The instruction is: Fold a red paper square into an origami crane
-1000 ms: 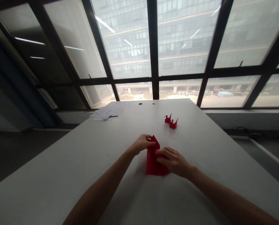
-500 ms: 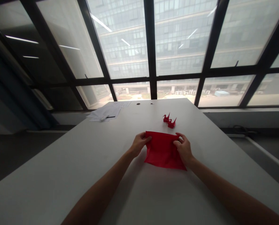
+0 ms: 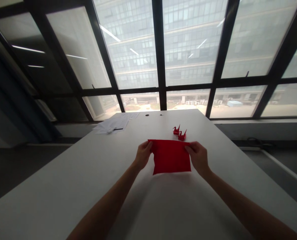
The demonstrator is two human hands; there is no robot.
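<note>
- Dark-framed windows (image 3: 161,66) fill the upper half of our frame, a many-storeyed building visible beyond.
- White table (image 3: 58,183) stretches below them, from the lower edge to mid-frame.
- Blue curtain (image 3: 16,96) hangs at the left edge.
- Loose papers (image 3: 102,127) lie left of centre on the tabletop; their faint marks are too small for us to read.
- Red sheet (image 3: 172,156), just below centre, is spread between our hands, its longer axis running left to right. We see a plain, deep-red face, a nearly straight top edge and a wavy left side.
- Our left hand (image 3: 143,154) pinches its upper left corner; our right hand (image 3: 198,157) pinches its upper right.
- Two red folded birds (image 3: 181,136) stand just beyond, right of centre, bent heads leftward, tails pointing up.
- Dark pen (image 3: 118,129) rests across the papers.
</note>
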